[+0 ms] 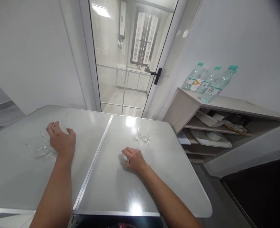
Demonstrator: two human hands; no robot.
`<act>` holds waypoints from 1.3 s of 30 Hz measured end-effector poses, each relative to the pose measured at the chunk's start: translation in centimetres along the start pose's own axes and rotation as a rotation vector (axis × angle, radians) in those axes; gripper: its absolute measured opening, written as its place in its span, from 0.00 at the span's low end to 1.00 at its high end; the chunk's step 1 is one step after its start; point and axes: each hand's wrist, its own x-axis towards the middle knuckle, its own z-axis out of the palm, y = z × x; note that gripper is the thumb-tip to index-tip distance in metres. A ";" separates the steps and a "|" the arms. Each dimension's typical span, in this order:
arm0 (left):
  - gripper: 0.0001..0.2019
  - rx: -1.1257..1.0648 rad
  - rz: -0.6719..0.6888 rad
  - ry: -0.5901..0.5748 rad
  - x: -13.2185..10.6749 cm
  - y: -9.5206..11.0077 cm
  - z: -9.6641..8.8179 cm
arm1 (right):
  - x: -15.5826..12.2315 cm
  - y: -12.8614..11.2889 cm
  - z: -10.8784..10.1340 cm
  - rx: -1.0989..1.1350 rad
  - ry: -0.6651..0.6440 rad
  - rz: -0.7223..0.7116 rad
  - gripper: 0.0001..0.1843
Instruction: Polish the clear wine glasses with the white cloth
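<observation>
My left hand [61,140] curls over clear glassware [42,148] on the left half of a grey table [106,186]; its fingers are bent round a glass that is hard to make out. My right hand [133,159] rests on the right half of the table, closed on a small white object [126,158]. Two clear stemmed glasses [143,135] stand just beyond my right hand, apart from it.
A seam [99,148] divides the table top. A low wooden shelf unit [189,110] at the right holds several water bottles [210,83] on top and papers inside. A glass door [130,57] with a black handle stands behind the table.
</observation>
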 end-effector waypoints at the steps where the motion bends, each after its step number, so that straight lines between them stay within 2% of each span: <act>1: 0.31 -0.008 -0.004 0.001 0.0 -0.1 0.1 | 0.0 0.0 -0.1 0.004 -0.011 0.010 0.23; 8: 0.20 0.040 -0.022 -0.047 0.0 -0.7 0.3 | 0.0 0.0 -0.1 0.017 -0.021 -0.002 0.22; 14: 0.08 -0.017 -0.012 -0.071 0.0 -0.9 0.4 | -0.1 0.0 0.0 0.065 -0.025 -0.015 0.25; 18: 0.05 -0.056 0.047 -0.054 0.0 -0.1 0.2 | -0.2 0.0 -0.1 0.084 -0.035 -0.010 0.27; 21: 0.03 -0.191 0.148 -0.048 -0.1 1.2 -0.1 | -0.1 -0.2 -0.2 0.160 -0.023 0.002 0.29; 23: 0.03 -0.367 0.190 -0.120 -0.5 2.4 -0.2 | -0.1 -0.4 -0.4 0.292 0.053 0.011 0.29; 25: 0.08 -0.604 0.179 -0.269 -1.2 3.6 0.0 | 0.0 -0.7 -0.8 0.473 0.203 0.043 0.25; 27: 0.14 -0.858 0.146 -0.444 -2.4 4.7 0.4 | 0.2 -0.9 -1.3 0.666 0.352 0.126 0.22; 29: 0.17 -1.059 0.081 -0.579 -4.0 5.9 0.9 | 0.4 -1.1 -1.6 0.859 0.422 0.236 0.24; 31: 0.18 -1.203 0.015 -0.688 -5.7 7.0 1.3 | 0.5 -1.3 -1.7 1.080 0.376 0.319 0.28; 34: 0.19 -1.300 -0.007 -0.839 -8.1 8.5 1.7 | 0.7 -1.6 -1.5 1.419 0.186 0.382 0.33; 36: 0.18 -1.327 -0.044 -0.904 -9.4 9.3 1.8 | 0.8 -1.7 -1.1 1.570 0.135 0.430 0.29; 39: 0.19 -1.350 -0.153 -0.900 -11.0 10.1 2.2 | 1.1 -1.8 -0.6 1.669 0.178 0.480 0.23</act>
